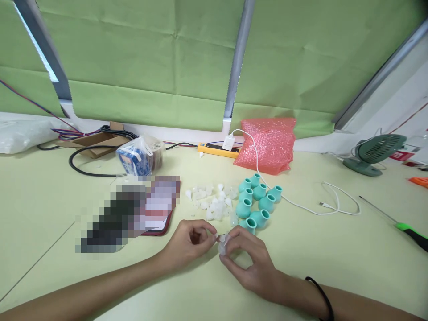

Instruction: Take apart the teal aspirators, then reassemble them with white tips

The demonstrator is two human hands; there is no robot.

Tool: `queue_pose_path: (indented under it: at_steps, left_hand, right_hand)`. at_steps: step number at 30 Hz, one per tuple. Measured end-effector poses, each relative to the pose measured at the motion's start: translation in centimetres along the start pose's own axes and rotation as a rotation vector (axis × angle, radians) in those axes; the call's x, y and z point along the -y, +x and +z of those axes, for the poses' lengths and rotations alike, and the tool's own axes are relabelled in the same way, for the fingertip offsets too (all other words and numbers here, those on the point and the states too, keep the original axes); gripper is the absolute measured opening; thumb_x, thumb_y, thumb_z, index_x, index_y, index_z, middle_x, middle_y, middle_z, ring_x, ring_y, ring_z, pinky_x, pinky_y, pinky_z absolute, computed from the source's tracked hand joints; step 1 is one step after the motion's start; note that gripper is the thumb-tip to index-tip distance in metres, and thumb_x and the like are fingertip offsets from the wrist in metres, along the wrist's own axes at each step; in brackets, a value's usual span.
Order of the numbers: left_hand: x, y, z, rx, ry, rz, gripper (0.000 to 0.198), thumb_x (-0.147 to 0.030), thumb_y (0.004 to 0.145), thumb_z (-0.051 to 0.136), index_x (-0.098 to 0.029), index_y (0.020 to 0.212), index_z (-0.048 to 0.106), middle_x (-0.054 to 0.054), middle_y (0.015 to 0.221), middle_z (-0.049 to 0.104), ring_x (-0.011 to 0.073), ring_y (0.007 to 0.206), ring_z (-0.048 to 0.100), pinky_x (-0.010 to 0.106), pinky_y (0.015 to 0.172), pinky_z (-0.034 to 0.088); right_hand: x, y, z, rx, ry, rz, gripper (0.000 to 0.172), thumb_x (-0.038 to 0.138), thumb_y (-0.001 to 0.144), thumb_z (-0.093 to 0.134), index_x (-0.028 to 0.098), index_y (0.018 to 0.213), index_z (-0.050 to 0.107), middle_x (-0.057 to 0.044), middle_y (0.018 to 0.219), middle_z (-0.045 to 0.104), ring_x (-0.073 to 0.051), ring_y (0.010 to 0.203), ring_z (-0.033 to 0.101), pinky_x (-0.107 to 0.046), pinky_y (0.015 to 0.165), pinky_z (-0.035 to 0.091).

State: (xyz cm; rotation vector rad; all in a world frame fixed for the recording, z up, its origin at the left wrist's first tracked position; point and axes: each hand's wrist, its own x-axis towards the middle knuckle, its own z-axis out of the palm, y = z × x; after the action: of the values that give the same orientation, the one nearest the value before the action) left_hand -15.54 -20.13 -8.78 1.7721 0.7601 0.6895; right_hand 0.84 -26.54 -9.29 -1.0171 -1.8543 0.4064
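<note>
Between thumb and fingers, my right hand [250, 256] grips a small translucent whitish piece [223, 244], probably soft plastic or silicone. My left hand [192, 240] is pinched at that piece's left edge; a tiny pale bit shows at its fingertips, too small to name. Just beyond my hands lies a loose pile of small white translucent pieces [217, 207], some of them teardrop-shaped. To the right of the pile stand several turquoise bulb-shaped pieces [245, 208] with round open necks, a few of them leaning.
Left of the pile lies a phone [163, 205], partly blurred out. Behind are a plastic-wrapped blue package [135, 158], a yellow power strip [217, 150] and a pink bubble-wrap bag [267, 145]. A white cable [301, 207], a screwdriver [406, 229] and a green fan [376, 151] are at right.
</note>
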Motion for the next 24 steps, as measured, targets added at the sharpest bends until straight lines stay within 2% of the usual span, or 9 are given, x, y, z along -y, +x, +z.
queue_pose_path:
  at_steps: [3, 7, 12, 24]
  left_hand:
    - [-0.32, 0.23, 0.09, 0.072, -0.246, -0.177, 0.024, -0.033, 0.073, 0.055, -0.01, 0.079, 0.057, -0.004, 0.042, 0.047, 0.0049, 0.035, 0.041, 0.015, 0.037, 0.034]
    - [-0.13, 0.68, -0.1, 0.066, -0.383, -0.243, 0.027, -0.036, 0.069, 0.059, -0.01, 0.075, 0.058, -0.004, 0.039, 0.05, 0.0038, 0.031, 0.039, 0.014, 0.033, 0.03]
    - [0.02, 0.68, -0.23, 0.09, -0.433, -0.251, 0.029, -0.037, 0.07, 0.059, -0.009, 0.077, 0.061, -0.003, 0.038, 0.05, 0.0028, 0.03, 0.038, 0.014, 0.033, 0.027]
    - [-0.04, 0.55, -0.37, 0.08, -0.377, -0.203, 0.027, -0.033, 0.069, 0.061, -0.008, 0.079, 0.06, -0.004, 0.04, 0.048, 0.0027, 0.033, 0.037, 0.014, 0.035, 0.029]
  right_hand:
    - [0.07, 0.41, -0.27, -0.006, -0.043, -0.109, 0.013, 0.006, 0.07, 0.052, 0.019, 0.074, 0.053, -0.004, 0.074, 0.058, -0.015, 0.071, 0.056, -0.028, 0.065, 0.049]
    - [-0.03, 0.73, -0.34, 0.009, -0.04, -0.198, 0.019, 0.001, 0.072, 0.048, 0.019, 0.076, 0.052, -0.003, 0.071, 0.061, -0.013, 0.066, 0.057, -0.03, 0.069, 0.048]
    - [-0.27, 0.41, -0.3, 0.009, -0.062, -0.159, 0.017, 0.003, 0.073, 0.048, 0.019, 0.076, 0.053, -0.004, 0.073, 0.062, -0.014, 0.069, 0.057, -0.026, 0.063, 0.048]
    - [-0.12, 0.26, -0.16, -0.009, -0.086, -0.146, 0.016, 0.005, 0.073, 0.049, 0.019, 0.076, 0.056, -0.003, 0.074, 0.065, -0.013, 0.071, 0.061, -0.021, 0.066, 0.05]
